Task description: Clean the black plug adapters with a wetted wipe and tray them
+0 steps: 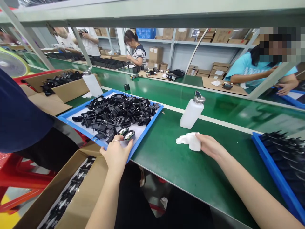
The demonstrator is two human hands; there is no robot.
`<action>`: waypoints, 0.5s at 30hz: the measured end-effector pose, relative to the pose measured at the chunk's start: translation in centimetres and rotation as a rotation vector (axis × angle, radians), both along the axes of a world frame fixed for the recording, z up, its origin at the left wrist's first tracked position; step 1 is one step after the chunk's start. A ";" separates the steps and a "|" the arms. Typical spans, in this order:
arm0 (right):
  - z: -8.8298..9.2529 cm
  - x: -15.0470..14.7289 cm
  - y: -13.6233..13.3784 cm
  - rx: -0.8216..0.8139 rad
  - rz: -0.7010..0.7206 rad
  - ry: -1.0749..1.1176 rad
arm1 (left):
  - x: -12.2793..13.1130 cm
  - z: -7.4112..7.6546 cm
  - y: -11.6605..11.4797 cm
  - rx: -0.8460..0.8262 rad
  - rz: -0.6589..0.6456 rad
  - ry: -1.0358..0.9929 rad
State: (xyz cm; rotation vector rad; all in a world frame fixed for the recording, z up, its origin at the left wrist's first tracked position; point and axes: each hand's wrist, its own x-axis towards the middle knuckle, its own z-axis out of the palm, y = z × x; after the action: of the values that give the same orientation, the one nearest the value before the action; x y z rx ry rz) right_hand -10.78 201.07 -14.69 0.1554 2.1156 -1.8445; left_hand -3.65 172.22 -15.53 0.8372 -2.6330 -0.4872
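Turquoise fabric is showing across the way, on a person's shirt point(241, 66) whose pale lettering is partly hidden and too blurred to read. Brown cardboard cartons point(218, 67) behind are carrying white labels, their print too small to make out.

Nearer, a shallow blue plastic tray point(143, 134) with a pale lining is holding a heap of black plastic plug pieces point(119, 109), its near corner reaching the front edge of the glossy green desk point(164, 149). Another blue plastic tray point(274, 171), filled with dark parts, is standing at the right, and a stretch of green surface is running between the two. Toward the far side of that stretch, a square-shouldered white plastic bottle with a metal cap point(190, 114) is standing just beyond the right hand's work. Below the first tray, an open brown cardboard box point(89, 187) is lying close to the left forearm.

Two oval black casings with green circuit boards inside point(130, 135) are sitting side by side at the tray's near corner. The left hand point(118, 152) is reaching forward, palm down, its fingers bending around the nearer casing; whether they are gripping it, I cannot tell. The right hand point(212, 144) is extending from the lower right, thumb uppermost, its fingers pinching a crumpled white cloth point(192, 141) in front of the bottle
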 end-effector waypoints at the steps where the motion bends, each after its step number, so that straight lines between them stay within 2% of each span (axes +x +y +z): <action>1: 0.1 0.0 0.1 0.063 0.032 0.018 | 0.0 -0.1 -0.1 -0.008 -0.002 0.001; 4: 1.4 0.4 0.2 0.321 0.066 0.082 | -0.1 -0.3 -0.2 -0.016 -0.056 0.050; 6: 2.8 0.9 0.4 0.432 0.176 0.114 | 0.1 -0.2 -0.2 0.029 -0.096 0.106; 9: 4.9 1.4 0.5 0.417 0.551 0.021 | 0.8 0.4 0.4 0.159 -0.116 0.208; 11: 5.5 1.2 0.4 0.411 0.747 -0.053 | 1.5 0.7 1.3 0.269 -0.153 0.303; 13: 5.3 0.7 0.1 0.561 0.787 -0.029 | 2.0 0.7 2.3 0.387 -0.239 0.360; 15: 4.6 0.1 -0.4 0.832 0.710 0.072 | 2.2 0.3 3.5 0.476 -0.365 0.345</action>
State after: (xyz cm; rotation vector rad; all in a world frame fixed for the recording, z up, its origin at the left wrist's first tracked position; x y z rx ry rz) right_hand -10.66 200.72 -10.06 -0.4243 2.4111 -0.5413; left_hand -1.45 175.70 -15.23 0.3368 -2.3715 -1.2667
